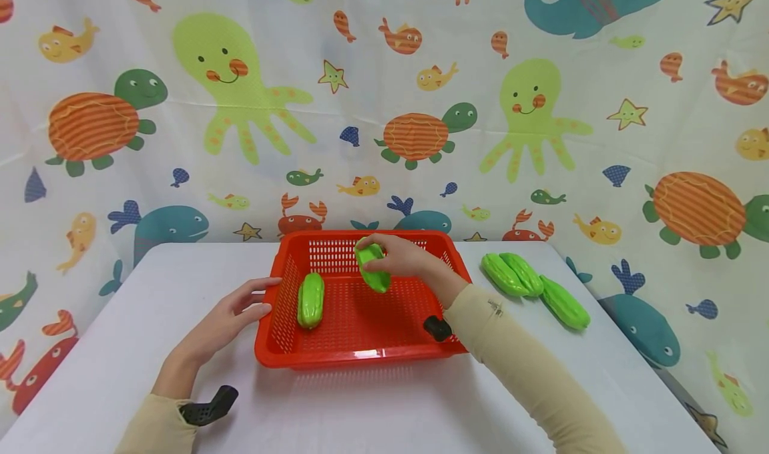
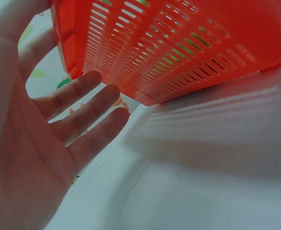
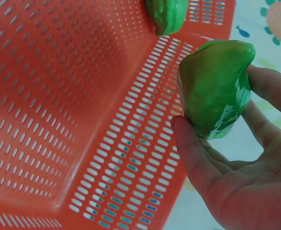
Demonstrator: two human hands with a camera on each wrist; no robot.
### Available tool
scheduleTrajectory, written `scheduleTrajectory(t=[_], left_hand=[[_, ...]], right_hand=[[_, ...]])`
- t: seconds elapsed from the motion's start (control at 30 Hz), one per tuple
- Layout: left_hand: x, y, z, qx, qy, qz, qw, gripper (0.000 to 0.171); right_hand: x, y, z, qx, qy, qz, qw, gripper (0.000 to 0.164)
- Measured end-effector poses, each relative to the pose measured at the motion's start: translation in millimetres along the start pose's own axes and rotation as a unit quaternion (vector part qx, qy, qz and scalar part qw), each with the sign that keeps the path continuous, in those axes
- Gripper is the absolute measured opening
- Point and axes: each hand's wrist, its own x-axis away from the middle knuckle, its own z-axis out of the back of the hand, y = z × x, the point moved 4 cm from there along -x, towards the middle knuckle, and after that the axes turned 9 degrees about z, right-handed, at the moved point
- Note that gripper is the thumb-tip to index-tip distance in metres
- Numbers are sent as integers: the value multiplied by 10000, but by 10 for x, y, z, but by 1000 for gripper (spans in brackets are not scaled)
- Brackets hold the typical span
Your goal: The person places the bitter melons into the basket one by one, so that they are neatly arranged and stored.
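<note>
In the head view my right hand (image 1: 399,257) is over the back of a red plastic basket (image 1: 360,359). It pinches a glossy green, ribbed, cucumber-like vegetable (image 1: 375,270) between thumb and fingers. The right wrist view shows this vegetable (image 3: 214,88) end-on, with the fingers around its sides. A second green vegetable (image 1: 310,300) lies inside the basket, along the left side. My left hand (image 1: 225,320) is at the basket's left rim, fingers extended and slightly bent. In the left wrist view its palm (image 2: 30,139) faces the basket's slotted outer wall, and the fingertips reach the rim.
Several more green vegetables (image 1: 512,274) lie on the white table (image 1: 384,414) to the right of the basket, one of them (image 1: 565,302) nearer the table's right edge. A curtain (image 1: 360,93) printed with sea animals hangs behind and beside the table.
</note>
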Motion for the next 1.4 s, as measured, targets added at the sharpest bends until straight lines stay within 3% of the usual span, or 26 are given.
scheduleTrajectory(t=[0.4, 1.03, 1.4], left_hand=[[20, 3, -12, 60, 44, 69, 9999, 60], [18, -9, -18, 90, 38, 56, 9999, 59], [8, -19, -8, 84, 28, 35, 10000, 59]], right_hand=[[-124, 42, -183, -41, -409, -215, 9989, 38], [-305, 27, -541, 865, -1262, -216, 9880, 41], [-345, -33, -657, 978, -1264, -143, 9870, 40]])
